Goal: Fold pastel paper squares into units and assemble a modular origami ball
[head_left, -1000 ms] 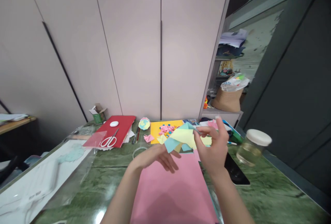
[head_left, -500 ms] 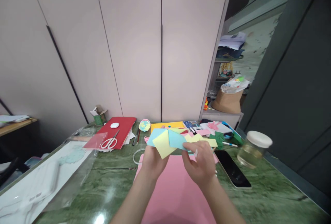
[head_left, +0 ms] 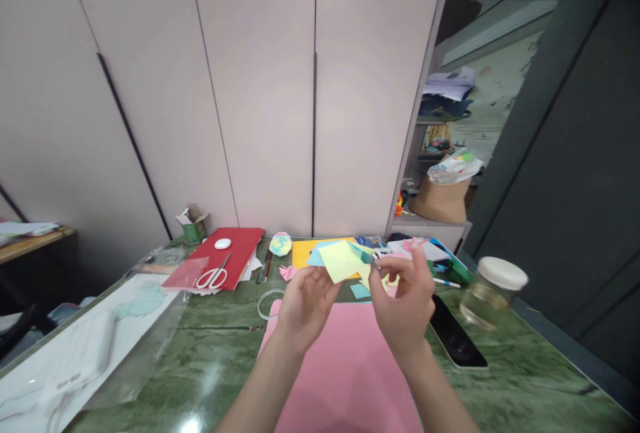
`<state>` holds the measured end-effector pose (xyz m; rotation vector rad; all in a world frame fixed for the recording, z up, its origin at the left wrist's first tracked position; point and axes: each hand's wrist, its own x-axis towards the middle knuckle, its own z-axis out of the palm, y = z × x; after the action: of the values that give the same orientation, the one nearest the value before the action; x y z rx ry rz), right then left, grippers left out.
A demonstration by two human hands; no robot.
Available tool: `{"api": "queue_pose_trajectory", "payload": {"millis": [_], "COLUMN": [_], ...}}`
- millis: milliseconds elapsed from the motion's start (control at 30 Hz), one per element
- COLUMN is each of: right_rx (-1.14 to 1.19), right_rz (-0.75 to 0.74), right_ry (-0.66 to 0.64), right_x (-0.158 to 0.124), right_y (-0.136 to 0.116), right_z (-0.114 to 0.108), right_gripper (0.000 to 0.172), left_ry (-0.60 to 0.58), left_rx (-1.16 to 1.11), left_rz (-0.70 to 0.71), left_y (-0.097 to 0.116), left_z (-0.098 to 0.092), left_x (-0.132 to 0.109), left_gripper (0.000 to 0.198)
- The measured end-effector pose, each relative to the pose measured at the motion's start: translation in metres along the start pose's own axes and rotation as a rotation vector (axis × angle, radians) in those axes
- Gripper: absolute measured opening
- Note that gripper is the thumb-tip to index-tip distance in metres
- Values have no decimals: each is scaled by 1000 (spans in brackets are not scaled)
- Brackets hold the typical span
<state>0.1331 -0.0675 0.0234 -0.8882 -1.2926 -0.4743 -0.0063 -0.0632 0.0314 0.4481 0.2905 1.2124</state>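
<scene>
A folded paper piece in yellow and light blue is held up over the back edge of a pink sheet. My right hand pinches its blue corner between thumb and index finger, the other fingers raised. My left hand lies palm up at the paper's lower left edge. Its fingers are apart and loosely curled, partly behind the paper; whether they touch it I cannot tell. A small light-blue paper square lies on the table beneath the piece.
Scissors rest on a red folder at back left, beside a round paper ornament. To the right are a phone and a lidded jar of liquid. Clear plastic covers white paper at left.
The folded paper has turned and tipped, with its yellow face now foremost. My left hand has loosened around it, and my right hand has shifted right, now pinching the corner.
</scene>
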Motion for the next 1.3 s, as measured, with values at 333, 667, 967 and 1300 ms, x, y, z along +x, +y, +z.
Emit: {"api": "queue_pose_trajectory", "payload": {"millis": [333, 667, 967, 1300], "right_rx": [74, 410, 226, 163], "right_rz": [-294, -207, -150, -285], "right_ry": [-107, -328, -222, -241], "right_x": [7, 13, 17, 17], "right_y": [4, -10, -16, -27], "right_z": [-19, -24, -20, -28], "right_gripper": [38, 60, 39, 29], "left_ry": [-236, 3, -208, -223], "left_rx": [49, 213, 447, 340], "left_rz": [-135, 26, 49, 63], "left_y": [9, 14, 19, 17], "left_z": [14, 3, 0, 1], "left_x": [-21, -10, -16, -17], "left_gripper": [51, 32, 30, 22]}}
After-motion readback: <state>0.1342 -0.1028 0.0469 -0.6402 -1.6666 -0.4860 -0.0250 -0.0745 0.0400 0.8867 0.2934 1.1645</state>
